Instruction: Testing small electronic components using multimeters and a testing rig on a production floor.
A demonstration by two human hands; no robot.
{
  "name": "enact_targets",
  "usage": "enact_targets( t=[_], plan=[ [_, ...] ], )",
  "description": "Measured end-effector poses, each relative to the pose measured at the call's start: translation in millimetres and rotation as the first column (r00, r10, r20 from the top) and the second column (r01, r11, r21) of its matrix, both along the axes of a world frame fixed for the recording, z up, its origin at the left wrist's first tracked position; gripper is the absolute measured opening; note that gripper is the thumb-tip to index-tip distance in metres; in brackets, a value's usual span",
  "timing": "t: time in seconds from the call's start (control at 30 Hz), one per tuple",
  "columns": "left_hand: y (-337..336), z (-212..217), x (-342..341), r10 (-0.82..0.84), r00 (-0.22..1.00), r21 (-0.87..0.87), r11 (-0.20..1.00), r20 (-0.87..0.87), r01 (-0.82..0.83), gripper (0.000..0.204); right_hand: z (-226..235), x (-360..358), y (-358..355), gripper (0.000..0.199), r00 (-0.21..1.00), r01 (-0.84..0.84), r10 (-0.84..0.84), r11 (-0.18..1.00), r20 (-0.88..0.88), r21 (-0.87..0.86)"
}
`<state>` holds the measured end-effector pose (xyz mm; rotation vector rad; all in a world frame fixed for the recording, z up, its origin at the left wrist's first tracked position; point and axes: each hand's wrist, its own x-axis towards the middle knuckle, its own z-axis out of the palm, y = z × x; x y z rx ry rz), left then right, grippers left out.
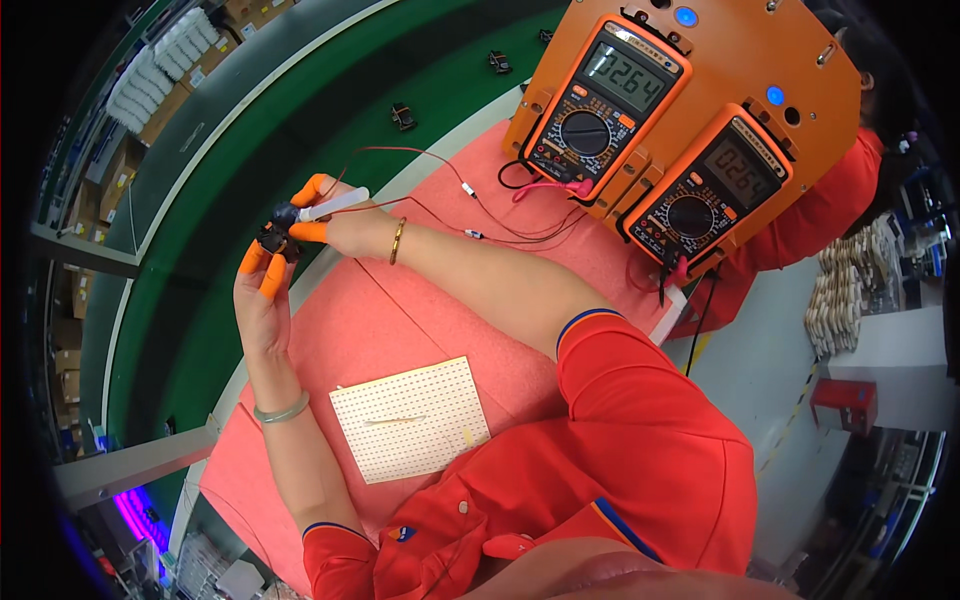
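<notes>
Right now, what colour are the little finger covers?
Orange; the finger covers show best in the head view.

Mostly orange, red, coral and green.
Finger cots [271, 278] noted in plain orange; small part [272, 239] seen as black. Multimeters [606, 105] cased in orange and black; panel [735, 50] coloured orange. Shirt [660, 430] dyed red, trimmed in blue and yellow. Sheet [412, 442] cream, patterned with rows of dark dashes. Bracelet [397, 241] gold; bangle [282, 409] pale green; belt [330, 100] green; table covering [330, 310] coral.

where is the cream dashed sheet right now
In the head view, the cream dashed sheet lies below and left of centre on the pink mat, right of the green bangle, under a thin stick.
</notes>
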<state>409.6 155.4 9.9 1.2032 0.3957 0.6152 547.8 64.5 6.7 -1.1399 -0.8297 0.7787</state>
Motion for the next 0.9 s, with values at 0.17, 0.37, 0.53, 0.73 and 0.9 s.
enact_targets(
  t=[0.17, 0.37, 0.53, 0.73, 0.9],
  plan=[
    [-5.8, 9.0, -0.8, -0.036, 0.999, 0.055, 0.998, -0.003, 0.036, 0.029, 7.0, -0.5, -2.6, 0.022, 0.999, -0.026, 0.028, 0.999, -0.038, 0.045],
    [-2.6, 7.1, -1.5, -0.113, 0.987, -0.048, 0.992, 0.112, 0.119, 0.029, -0.6, -0.3, 4.0, 0.024, 0.995, -0.046, 0.058, 0.989, -0.081, 0.143],
    [-2.7, 5.0, -0.2, -0.096, 0.983, -0.094, 0.989, 0.157, 0.112, 0.029, -1.6, -1.2, 4.7, 0.027, 0.990, -0.018, 0.034, 0.993, -0.137, 0.115],
    [-2.4, 3.0, 1.2, -0.019, 0.989, -0.164, 0.985, 0.146, 0.043, 0.028, 4.0, 0.1, 2.5, 0.029, 0.982, 0.030, -0.003, 0.990, -0.188, 0.139],
    [1.2, 0.8, 0.1, -0.061, 0.984, -0.150, 0.985, 0.166, 0.087, 0.026, 4.9, -0.3, 3.4, 0.028, 0.976, 0.067, -0.027, 0.981, -0.215, 0.181]
  ],
)
